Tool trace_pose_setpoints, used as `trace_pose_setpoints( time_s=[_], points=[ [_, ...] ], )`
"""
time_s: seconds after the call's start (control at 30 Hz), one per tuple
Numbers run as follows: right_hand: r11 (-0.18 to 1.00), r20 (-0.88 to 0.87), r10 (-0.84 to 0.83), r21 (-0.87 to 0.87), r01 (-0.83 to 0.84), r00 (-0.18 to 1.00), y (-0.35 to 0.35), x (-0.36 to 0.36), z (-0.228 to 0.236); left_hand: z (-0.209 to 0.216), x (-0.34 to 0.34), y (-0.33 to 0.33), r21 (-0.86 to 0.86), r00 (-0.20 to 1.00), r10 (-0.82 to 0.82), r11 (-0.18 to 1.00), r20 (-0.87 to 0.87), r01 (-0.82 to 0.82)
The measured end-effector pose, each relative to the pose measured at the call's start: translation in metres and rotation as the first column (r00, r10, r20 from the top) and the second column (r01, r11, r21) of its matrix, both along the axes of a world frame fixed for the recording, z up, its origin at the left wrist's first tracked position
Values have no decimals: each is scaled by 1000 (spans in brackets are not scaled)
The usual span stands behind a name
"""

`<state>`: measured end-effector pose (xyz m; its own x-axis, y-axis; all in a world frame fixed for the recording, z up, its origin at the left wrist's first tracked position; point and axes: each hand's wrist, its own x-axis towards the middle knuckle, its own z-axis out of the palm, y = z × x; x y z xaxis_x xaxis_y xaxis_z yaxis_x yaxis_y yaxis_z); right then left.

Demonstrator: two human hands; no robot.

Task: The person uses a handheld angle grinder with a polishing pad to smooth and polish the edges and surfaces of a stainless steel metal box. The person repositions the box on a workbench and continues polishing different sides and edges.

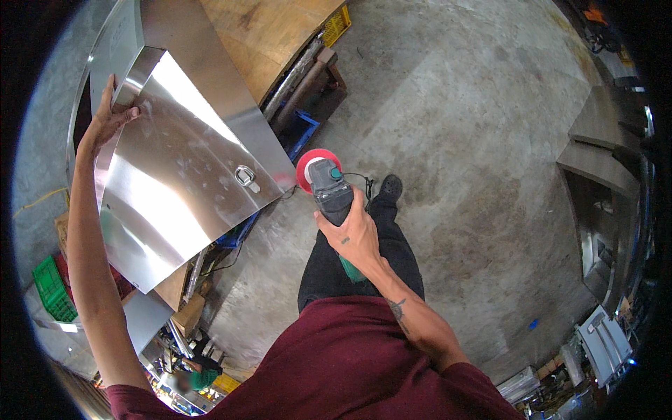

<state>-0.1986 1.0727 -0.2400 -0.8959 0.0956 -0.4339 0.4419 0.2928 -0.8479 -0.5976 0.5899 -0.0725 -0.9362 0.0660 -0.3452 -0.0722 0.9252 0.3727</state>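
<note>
My right hand (358,234) is wrapped round the dark grey and green body of an angle grinder (330,183), held in front of my legs. Its round red disc (305,172) is off the metal, just beyond the near right corner of a shiny sheet-metal box (178,175). At the box's far left, my left hand (108,122) grips the bent edge, thumb on the face and a finger stretched along the side. A D-shaped ring latch (244,175) sits on the box's face. Part of my left hand's fingers is hidden.
The box lies on a wooden-topped workbench (259,35) with blue crates (302,133) beneath. A cord (360,176) runs by my foot on the concrete floor (483,189). A green crate (54,288) and another person (203,378) are at lower left. Metal cabinets (595,161) stand at right.
</note>
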Motion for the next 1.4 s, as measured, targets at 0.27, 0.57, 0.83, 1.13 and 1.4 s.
trace_pose_setpoints(
  time_s=[0.27, 0.57, 0.83, 1.13, 1.4],
  points=[
    [999, -19, 12, -35, -12, 1000, 6, -3, 27, -11, -4, 6, 14, 1000, -23, 1000, -21, 24],
    [997, 11, 27, -69, -26, 1000, 7, -2, 18, -11, -1, 5, 7, 999, -29, 1000, -44, 29],
    [997, -10, 18, -80, -18, 1000, 8, -4, 36, -18, -9, 2, 25, 1000, 9, 1000, 25, -10],
    [998, -15, 20, -53, -21, 1000, 6, -1, 31, -11, 0, 11, 0, 999, 5, 1000, -50, -5],
    [999, -67, 15, -37, -18, 998, 5, 1, 30, -11, 1, 6, -75, 999, -23, 997, -39, 20]
  ],
)
